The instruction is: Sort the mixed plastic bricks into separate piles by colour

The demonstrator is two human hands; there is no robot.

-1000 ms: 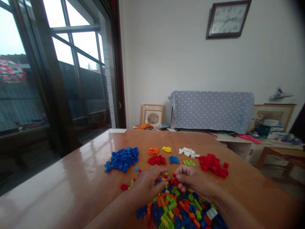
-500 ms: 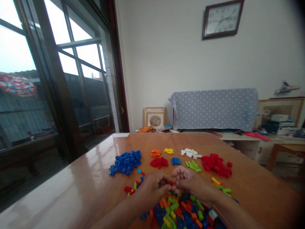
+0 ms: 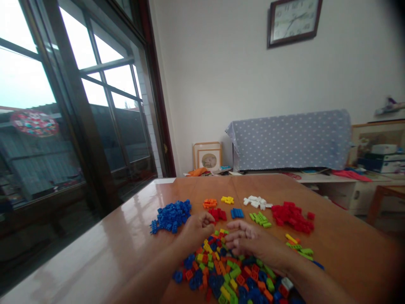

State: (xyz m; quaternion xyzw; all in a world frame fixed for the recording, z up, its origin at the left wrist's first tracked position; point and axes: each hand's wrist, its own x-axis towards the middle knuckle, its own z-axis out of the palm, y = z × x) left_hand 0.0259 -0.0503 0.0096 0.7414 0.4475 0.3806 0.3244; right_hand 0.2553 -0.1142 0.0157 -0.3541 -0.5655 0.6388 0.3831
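My left hand [image 3: 200,227] reaches forward with its fingers curled together, just beside the small group of red blocks [image 3: 218,214]. Whatever it grips, if anything, is hidden behind the fingers. Over the far part of the mixed pile of coloured toy building blocks [image 3: 234,270], my right hand [image 3: 245,237] hovers with loosely bent, parted fingers and nothing seen in them. Blue, orange, green, red and yellow pieces lie jumbled in that pile, partly covered by my forearms.
Sorted blocks lie beyond my hands: a large blue heap [image 3: 172,215], orange blocks [image 3: 209,203], yellow blocks [image 3: 227,199], a blue row [image 3: 237,213], white blocks [image 3: 257,202], green blocks [image 3: 261,219] and a red heap [image 3: 292,217]. Loose green pieces [image 3: 306,252] sit at right.
My hands were together around a red block; now they are apart. The left has moved forward and left toward the small red group, while the right has opened over the mixed pile.
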